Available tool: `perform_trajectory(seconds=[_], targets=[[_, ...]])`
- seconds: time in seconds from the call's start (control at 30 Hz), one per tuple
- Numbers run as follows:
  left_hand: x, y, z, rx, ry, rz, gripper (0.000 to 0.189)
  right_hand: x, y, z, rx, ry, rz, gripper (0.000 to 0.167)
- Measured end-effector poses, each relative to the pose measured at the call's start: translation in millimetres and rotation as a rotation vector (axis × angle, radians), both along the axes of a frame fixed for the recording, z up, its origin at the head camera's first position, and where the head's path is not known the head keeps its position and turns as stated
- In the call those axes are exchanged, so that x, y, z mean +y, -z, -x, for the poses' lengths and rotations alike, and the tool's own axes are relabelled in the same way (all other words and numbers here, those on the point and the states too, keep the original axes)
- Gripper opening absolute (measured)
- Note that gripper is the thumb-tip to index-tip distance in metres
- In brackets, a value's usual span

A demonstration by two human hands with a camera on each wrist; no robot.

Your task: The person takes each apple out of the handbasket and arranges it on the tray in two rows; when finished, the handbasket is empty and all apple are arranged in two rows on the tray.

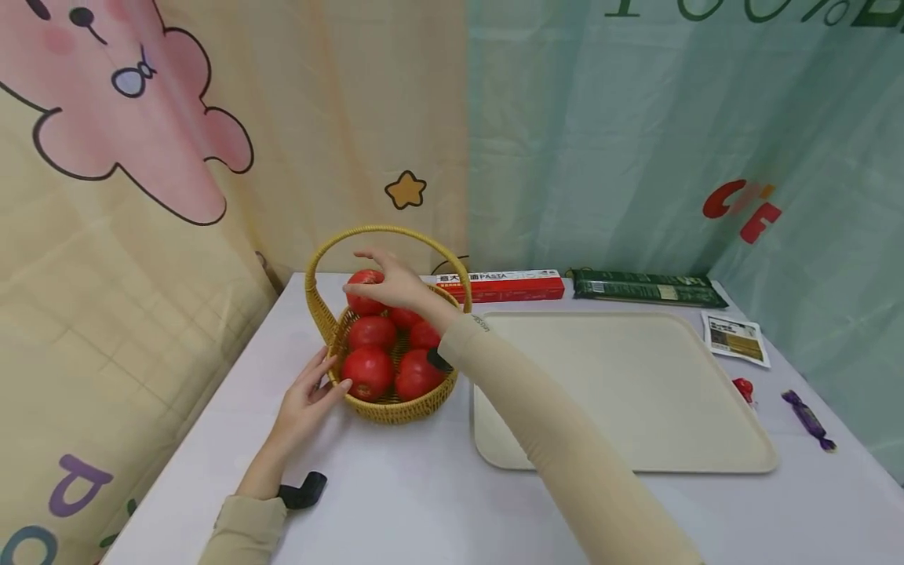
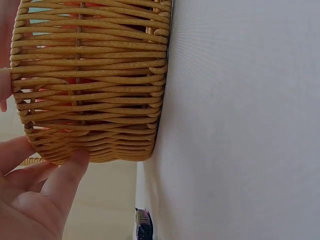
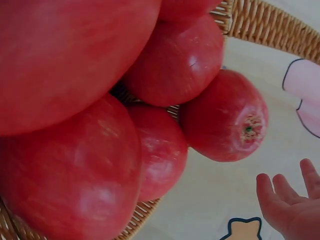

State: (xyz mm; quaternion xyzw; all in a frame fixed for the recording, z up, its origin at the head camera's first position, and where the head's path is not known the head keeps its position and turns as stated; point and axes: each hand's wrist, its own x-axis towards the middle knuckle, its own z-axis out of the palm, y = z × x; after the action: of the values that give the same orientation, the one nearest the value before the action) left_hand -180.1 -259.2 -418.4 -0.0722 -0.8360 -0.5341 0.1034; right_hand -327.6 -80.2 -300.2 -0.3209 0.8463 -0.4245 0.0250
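A woven basket (image 1: 395, 413) with a tall arched handle (image 1: 372, 229) holds several red apples (image 1: 370, 373). My left hand (image 1: 300, 416) holds the basket's left side; in the left wrist view its fingers (image 2: 67, 177) lie against the outer weave. Under the handle's arch, my right hand (image 1: 397, 286) reaches over the basket with fingers spread, above an apple (image 1: 366, 292) at the back. In the right wrist view, that hand (image 3: 295, 207) appears apart from the nearest apple (image 3: 227, 117), with nothing held.
Right of the basket lies a large cream tray (image 1: 614, 392). Behind it are a red pasta box (image 1: 515, 287) and a dark green packet (image 1: 646, 288). A small pouch (image 1: 736, 340), a red-wrapped sweet (image 1: 743, 388) and a purple-wrapped sweet (image 1: 808, 420) lie at the right. Printed curtains (image 1: 586, 157) hang behind.
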Motion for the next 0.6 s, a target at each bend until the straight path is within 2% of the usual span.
perform_trajectory(seconds=[0.17, 0.4, 0.5, 0.6], targets=[[0.9, 1.4, 0.7, 0.019, -0.002, 0.015, 0.059, -10.8, 5.1, 5.5, -0.003, 0.016, -0.001, 0.071], [2.1, 4.3, -1.7, 0.041, -0.020, 0.006, 0.058, -24.1, 13.7, 10.2, 0.057, 0.061, -0.102, 0.070], [8.9, -6.5, -7.9, 0.036, -0.022, -0.007, 0.057, -26.8, 17.1, 12.4, 0.062, 0.064, -0.158, 0.070], [16.6, -19.5, -15.1, 0.026, -0.027, -0.011, 0.056, -27.1, 19.6, 13.1, 0.018, 0.038, -0.237, 0.074]])
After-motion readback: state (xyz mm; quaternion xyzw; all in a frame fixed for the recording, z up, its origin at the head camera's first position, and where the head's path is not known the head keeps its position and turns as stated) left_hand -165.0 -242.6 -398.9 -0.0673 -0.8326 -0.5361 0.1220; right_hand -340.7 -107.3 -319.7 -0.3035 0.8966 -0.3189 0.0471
